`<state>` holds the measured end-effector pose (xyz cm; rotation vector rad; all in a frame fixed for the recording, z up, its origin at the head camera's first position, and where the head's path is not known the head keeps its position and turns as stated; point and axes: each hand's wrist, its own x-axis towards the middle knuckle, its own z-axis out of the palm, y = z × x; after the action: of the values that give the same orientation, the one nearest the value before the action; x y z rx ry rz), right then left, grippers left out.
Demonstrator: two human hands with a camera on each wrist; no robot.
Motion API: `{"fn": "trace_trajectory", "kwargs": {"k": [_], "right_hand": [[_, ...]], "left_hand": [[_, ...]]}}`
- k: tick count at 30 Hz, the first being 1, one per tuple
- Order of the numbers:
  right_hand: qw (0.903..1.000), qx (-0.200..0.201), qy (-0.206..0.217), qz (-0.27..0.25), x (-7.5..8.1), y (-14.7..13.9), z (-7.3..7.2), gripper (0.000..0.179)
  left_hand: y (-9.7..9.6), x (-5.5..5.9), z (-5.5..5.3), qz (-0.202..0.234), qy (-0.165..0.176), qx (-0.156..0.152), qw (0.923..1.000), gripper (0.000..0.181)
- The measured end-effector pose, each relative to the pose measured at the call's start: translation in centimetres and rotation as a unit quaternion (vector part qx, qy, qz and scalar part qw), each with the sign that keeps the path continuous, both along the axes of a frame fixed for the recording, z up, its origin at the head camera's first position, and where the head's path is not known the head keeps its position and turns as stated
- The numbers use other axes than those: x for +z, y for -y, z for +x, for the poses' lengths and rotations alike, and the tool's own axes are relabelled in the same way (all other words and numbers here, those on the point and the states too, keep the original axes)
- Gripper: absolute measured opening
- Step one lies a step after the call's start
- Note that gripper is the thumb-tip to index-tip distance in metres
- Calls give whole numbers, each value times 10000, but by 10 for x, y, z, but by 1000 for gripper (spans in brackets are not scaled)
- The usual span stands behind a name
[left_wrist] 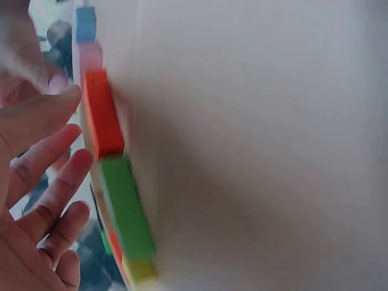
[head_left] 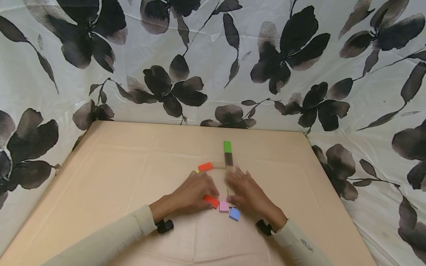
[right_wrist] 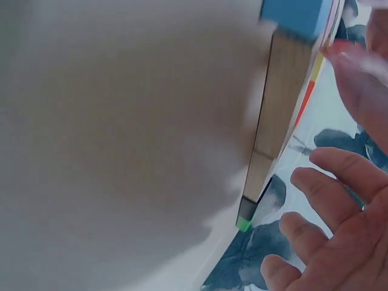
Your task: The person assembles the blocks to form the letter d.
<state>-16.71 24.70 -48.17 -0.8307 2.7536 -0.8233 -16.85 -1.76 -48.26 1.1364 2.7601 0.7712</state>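
My left hand (head_left: 196,190) is at the left of a loop of small blocks. In the left wrist view its thumb is at the edge of a red block (left_wrist: 103,112) and its fingers are spread, loosely bent. A green block (left_wrist: 127,206) follows the red one there; in the head view the hand hides it. My right hand (head_left: 247,194) lies along the right side, beside a row of plain wooden blocks (right_wrist: 282,97), fingers apart with nothing gripped. Near its thumb are a pink block (head_left: 224,206) and a blue block (head_left: 234,213).
At the far end of the wooden row stand a dark brown block (head_left: 228,159) and a bright green block (head_left: 227,146). An orange-red block (head_left: 205,166) and a partly hidden yellow block (head_left: 196,171) form the loop's upper left. A tan board (head_left: 133,147) lies underneath, with floral cloth (head_left: 213,66) behind.
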Motion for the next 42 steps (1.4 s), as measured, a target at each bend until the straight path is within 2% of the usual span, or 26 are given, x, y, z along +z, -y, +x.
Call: {"fn": "trace_trajectory", "kwargs": {"k": [6,10,19,27,32,42], "right_hand": [[10000,53,61,10,2,7,5,77],[9999,119,92,-27,6,13,2,74],[9989,400,207,-106,10,28,-12,74],[9985,287,451,-94,9,35,-17,74],[9982,242,547,-100,8,38,-17,76],[9966,309,729,-231,9,38,-6,72]], "left_hand": [[23,8,-13,40,14,355,9994,31],[34,9,-18,-22,5,473,9989,34],[34,2,-19,-70,174,120,9998,28],[31,2,-17,-198,174,-79,9996,27],[29,2,-17,-261,248,-112,9993,26],[29,1,-17,-307,107,-179,9993,27]]}}
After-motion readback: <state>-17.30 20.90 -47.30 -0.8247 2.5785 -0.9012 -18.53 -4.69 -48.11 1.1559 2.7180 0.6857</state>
